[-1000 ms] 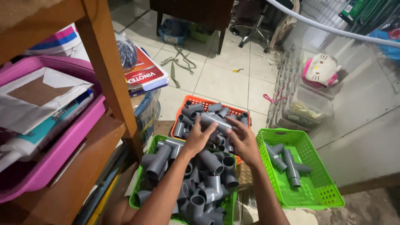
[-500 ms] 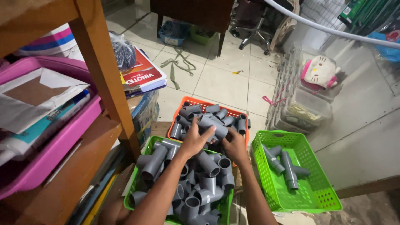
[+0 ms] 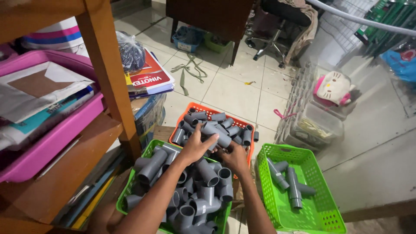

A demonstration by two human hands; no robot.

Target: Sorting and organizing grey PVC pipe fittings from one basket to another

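Note:
My left hand (image 3: 196,146) and my right hand (image 3: 234,157) meet over the gap between two baskets, both gripping a grey pipe fitting (image 3: 216,134). Below them a green basket (image 3: 129,187) is heaped with grey pipe fittings (image 3: 203,190). Behind the hands an orange basket (image 3: 215,110) holds several more grey fittings. A second green basket (image 3: 303,156) to the right holds a few grey tee fittings (image 3: 291,182). How the fitting is gripped is partly hidden by the fingers.
A wooden shelf post (image 3: 108,69) and a pink tray (image 3: 52,143) of papers stand close on the left. Stacked magazines (image 3: 149,78) and a dark bag lie behind the post. Clear plastic boxes (image 3: 316,125), a plush toy (image 3: 333,86) and a chair base (image 3: 268,45) are farther back.
Both hands have stayed together over the baskets, shifting slightly while working the grey fitting. The view has tilted a little; the baskets have not moved.

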